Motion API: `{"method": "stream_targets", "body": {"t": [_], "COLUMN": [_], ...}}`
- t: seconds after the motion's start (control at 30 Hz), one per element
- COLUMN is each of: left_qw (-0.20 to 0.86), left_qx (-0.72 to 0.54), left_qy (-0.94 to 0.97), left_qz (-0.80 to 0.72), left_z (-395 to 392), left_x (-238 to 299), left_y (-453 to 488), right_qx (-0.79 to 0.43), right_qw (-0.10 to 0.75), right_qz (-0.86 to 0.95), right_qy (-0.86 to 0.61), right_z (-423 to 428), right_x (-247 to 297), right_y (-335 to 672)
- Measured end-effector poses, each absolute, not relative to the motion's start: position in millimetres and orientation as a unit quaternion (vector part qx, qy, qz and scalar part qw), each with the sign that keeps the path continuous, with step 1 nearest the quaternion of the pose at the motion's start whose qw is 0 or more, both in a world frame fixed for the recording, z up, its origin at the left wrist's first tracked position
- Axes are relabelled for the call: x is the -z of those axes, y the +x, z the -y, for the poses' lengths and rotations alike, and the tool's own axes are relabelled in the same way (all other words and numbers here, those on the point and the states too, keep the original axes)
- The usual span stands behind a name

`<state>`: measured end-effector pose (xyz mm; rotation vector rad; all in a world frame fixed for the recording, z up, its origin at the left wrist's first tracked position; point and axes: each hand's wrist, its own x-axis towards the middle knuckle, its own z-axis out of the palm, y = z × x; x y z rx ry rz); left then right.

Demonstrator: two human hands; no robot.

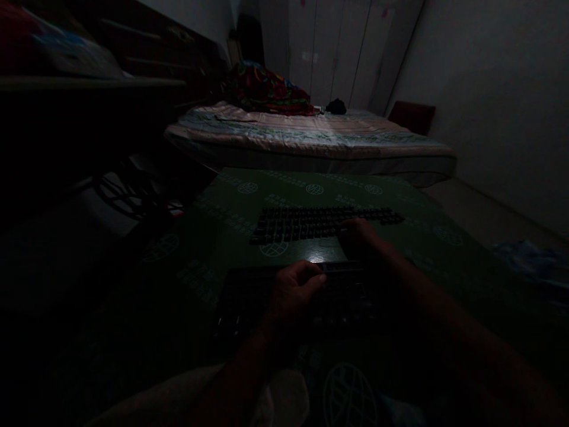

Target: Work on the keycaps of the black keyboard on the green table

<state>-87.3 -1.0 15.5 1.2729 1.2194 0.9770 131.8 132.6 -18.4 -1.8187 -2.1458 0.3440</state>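
Loose black keycaps (pixel 297 225) lie in rows on a green tabletop (pixel 231 249) printed with white globes and lettering. Nearer to me sits a black keyboard (pixel 351 302), its details mostly lost in the dark. Over the keyboard's upper middle, my left hand (pixel 296 290) is closed, thumb and forefinger drawn together; what is between them is too dark to make out. My right hand (pixel 358 234) reaches to the right part of the keycap rows, its fingers together and touching a keycap. Shadow hides the underside of that hand.
Beyond the table stands a bed (pixel 311 133) with a striped sheet and a red patterned blanket (pixel 271 92). A shelf (pixel 98 83) with bags juts in at left. A dark spoked wheel or fan guard (pixel 124 190) stands below it. Pale cloth (pixel 284 394) shows at the bottom.
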Motion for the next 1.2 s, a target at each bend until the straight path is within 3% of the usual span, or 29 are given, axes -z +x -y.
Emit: {"method": "stream_targets", "body": {"t": [0.57,0.63,0.77,0.83,0.93,1.2], "left_qw": [0.544,0.538,0.518,0.505,0.476,0.401], "left_qx": [-0.409,-0.414,-0.423,-0.426,-0.419,-0.332], "left_qy": [0.533,0.534,0.549,0.561,0.589,0.705], "left_qz": [-0.502,-0.505,-0.502,-0.500,-0.501,-0.482], "left_z": [-1,-1,-1,-1,2,15], "left_x": [-12,-13,-14,-14,-14,-17], "left_y": [-88,-88,-87,-86,-84,-78], "right_qx": [-0.121,-0.133,-0.200,-0.181,-0.207,-0.507], "right_qw": [0.212,0.261,0.453,0.489,0.490,0.399], "right_qz": [0.733,0.714,0.612,0.593,0.574,0.559], "right_qy": [-0.635,-0.636,-0.617,-0.614,-0.623,-0.521], "right_z": [-123,-110,-63,-37,-7,15], "right_x": [7,-6,-33,-41,-43,-33], "right_y": [132,133,137,139,139,137]}}
